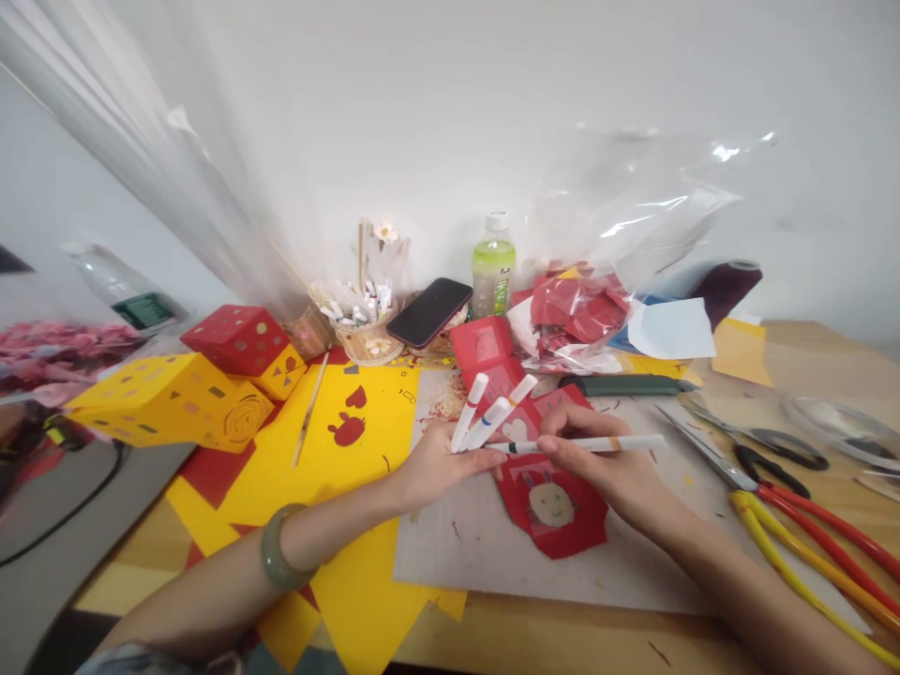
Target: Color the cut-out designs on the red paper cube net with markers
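Several white marker pens [487,424] fan upward from my left hand [430,466], whose fingers are closed around them. My right hand [597,461] grips one more white marker [641,442], lying level with an orange band near its right part. The dark green band at its other end is by my left fingertips. Beneath both hands lies a flat red paper piece [587,534] with fold-like panels. A pale animal face [551,506] with a smile and ears is on its lower panel. The red piece rests on a grey board [450,553].
Yellow paper [366,544] spreads on the left, near red and yellow boxes [147,398]. Behind are a marker basket [369,342], phone [430,312], drink bottle [493,267] and bag of red scraps [580,309]. Large scissors [756,492] and a green cutter [622,385] lie right.
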Demonstrator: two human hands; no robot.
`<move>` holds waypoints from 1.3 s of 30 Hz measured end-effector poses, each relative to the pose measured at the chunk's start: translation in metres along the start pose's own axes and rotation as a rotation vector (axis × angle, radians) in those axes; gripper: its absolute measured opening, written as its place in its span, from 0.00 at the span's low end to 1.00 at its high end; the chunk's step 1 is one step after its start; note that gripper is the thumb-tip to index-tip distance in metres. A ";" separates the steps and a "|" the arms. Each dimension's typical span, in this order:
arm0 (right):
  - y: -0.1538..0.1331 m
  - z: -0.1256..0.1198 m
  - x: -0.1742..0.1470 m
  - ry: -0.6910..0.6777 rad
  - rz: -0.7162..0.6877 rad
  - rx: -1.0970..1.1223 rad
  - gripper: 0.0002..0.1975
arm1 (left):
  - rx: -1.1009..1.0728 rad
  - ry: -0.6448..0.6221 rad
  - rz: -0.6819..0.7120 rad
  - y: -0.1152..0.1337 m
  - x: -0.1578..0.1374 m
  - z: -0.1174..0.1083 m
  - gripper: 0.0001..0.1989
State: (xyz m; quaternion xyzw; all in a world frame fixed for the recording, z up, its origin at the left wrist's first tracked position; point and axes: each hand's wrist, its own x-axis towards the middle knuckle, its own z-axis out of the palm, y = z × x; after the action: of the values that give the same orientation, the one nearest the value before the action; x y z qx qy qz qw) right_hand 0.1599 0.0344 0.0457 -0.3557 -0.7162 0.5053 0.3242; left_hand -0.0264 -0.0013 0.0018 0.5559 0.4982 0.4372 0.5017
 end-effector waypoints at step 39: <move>0.047 -0.001 -0.011 -0.044 0.062 -0.269 0.09 | 0.244 -0.127 0.000 -0.005 0.005 0.000 0.10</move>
State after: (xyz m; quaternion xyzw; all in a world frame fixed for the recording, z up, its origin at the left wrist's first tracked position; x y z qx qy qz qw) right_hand 0.1747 0.0371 -0.0002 -0.4066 -0.7733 0.4220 0.2419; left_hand -0.0267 0.0035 -0.0030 0.6392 0.5149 0.3375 0.4609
